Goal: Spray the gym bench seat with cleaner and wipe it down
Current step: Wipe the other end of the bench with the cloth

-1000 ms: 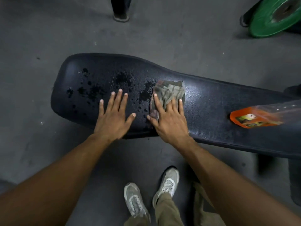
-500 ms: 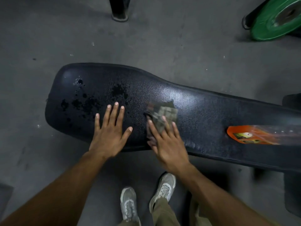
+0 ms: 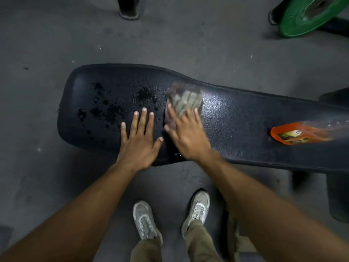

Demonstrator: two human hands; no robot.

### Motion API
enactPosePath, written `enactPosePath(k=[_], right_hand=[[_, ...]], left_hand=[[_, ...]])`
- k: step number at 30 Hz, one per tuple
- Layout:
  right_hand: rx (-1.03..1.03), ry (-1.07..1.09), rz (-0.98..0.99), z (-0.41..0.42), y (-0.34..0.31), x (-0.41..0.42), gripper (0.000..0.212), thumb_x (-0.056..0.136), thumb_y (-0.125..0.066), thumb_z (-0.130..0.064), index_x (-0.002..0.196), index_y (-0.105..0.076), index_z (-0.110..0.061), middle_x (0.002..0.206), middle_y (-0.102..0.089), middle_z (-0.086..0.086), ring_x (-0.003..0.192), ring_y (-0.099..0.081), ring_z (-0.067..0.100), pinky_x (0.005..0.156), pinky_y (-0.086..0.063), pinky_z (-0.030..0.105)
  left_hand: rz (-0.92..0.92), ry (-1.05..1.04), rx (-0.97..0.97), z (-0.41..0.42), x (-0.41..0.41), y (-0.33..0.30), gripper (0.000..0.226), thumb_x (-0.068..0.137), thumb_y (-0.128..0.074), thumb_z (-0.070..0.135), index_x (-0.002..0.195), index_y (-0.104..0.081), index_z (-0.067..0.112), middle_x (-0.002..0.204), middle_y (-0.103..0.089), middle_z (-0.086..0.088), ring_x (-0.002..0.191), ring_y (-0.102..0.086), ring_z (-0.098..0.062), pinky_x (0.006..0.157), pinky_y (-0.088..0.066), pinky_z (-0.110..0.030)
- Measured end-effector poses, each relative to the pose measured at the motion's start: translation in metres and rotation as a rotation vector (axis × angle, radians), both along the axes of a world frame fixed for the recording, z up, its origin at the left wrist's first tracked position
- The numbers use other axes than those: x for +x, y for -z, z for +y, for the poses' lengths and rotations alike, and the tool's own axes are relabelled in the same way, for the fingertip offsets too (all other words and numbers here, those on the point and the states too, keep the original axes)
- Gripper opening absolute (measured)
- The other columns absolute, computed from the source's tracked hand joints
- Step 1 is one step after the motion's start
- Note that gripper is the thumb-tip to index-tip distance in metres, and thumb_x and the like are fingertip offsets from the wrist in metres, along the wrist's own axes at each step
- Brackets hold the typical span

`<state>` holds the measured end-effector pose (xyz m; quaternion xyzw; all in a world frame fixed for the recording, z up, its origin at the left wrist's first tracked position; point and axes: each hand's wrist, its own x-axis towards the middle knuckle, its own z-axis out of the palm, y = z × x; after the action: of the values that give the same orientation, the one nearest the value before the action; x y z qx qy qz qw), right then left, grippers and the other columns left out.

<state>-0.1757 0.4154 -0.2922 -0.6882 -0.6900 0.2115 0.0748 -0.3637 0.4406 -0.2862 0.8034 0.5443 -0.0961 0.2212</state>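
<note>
I stood over the long black padded vinyl gym bench seat (image 3: pixel 236 114), the desk for this job, which ran from left to right across the grey concrete floor (image 3: pixel 188 40). My left hand (image 3: pixel 138 140) lay flat on its near edge, fingers (image 3: pixel 144 118) straight and spread, holding nothing. My right hand (image 3: pixel 186 135), blurred, pressed a folded grey-green cloth (image 3: pixel 186 101) against the middle of the seat, fingers extended over its near half, thumb out to the left. Dark wet spots of cleaner (image 3: pixel 107 108) dotted the wide left end of the seat, just beyond my left hand and left of the cloth. A clear spray bottle with an orange label (image 3: pixel 300 134) lay on its side on the narrow right end, well apart from both hands. My grey lace-up sneakers (image 3: pixel 145 220) stood on the floor below the bench. A green weight plate (image 3: pixel 302 17) sat at the upper right corner.
</note>
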Motion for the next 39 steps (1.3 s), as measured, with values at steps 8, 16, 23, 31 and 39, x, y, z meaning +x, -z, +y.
enactPosePath(k=[8,16,23,31,39], right_hand=[[-0.133,0.341,-0.114,-0.122,-0.005,0.015,0.071,0.106,-0.021,-0.056,0.168,0.003,-0.032,0.169,-0.036,0.01,0.159,-0.025,0.032,0.132,0.004,0.047],[0.026,0.148,-0.041,-0.049,0.0,-0.124,0.074,0.106,-0.037,-0.056,0.169,-0.013,-0.027,0.172,-0.029,0.007,0.163,-0.011,0.031,0.131,0.008,0.046],[-0.093,0.071,-0.167,-0.114,-0.01,-0.084,0.073,0.104,-0.032,-0.051,0.168,-0.004,-0.029,0.163,-0.047,0.01,0.157,-0.031,0.028,0.13,-0.005,0.046],[-0.072,0.392,-0.031,0.0,-0.004,-0.095,0.074,0.108,-0.019,-0.062,0.169,0.004,-0.026,0.176,-0.008,0.005,0.163,0.0,0.035,0.131,0.007,0.054],[-0.032,-0.037,-0.068,-0.006,-0.017,-0.141,0.072,0.106,-0.029,-0.057,0.169,-0.011,-0.027,0.168,-0.039,0.011,0.16,-0.024,0.028,0.131,0.002,0.041]], left_hand=[[-0.046,0.084,0.11,0.025,-0.073,-0.013,0.078,0.101,-0.025,0.058,0.161,0.012,0.023,0.167,0.024,0.004,0.152,0.025,-0.014,0.123,0.011,-0.05],[-0.005,-0.027,0.216,0.041,-0.112,-0.002,0.078,0.102,-0.03,0.056,0.162,0.002,0.016,0.17,0.012,-0.005,0.156,0.011,-0.02,0.122,0.009,-0.053],[0.021,-0.062,0.202,0.04,-0.151,-0.001,0.082,0.099,-0.015,0.071,0.162,0.006,0.021,0.17,0.015,-0.002,0.155,0.015,-0.019,0.123,0.008,-0.056],[-0.015,-0.058,0.222,0.04,-0.156,0.01,0.083,0.098,-0.016,0.072,0.161,0.008,0.024,0.17,0.014,-0.002,0.155,0.015,-0.02,0.123,0.003,-0.058],[0.011,-0.042,0.155,0.045,-0.157,0.004,0.084,0.097,-0.013,0.072,0.16,0.014,0.024,0.168,0.022,-0.001,0.154,0.021,-0.02,0.122,0.004,-0.059]])
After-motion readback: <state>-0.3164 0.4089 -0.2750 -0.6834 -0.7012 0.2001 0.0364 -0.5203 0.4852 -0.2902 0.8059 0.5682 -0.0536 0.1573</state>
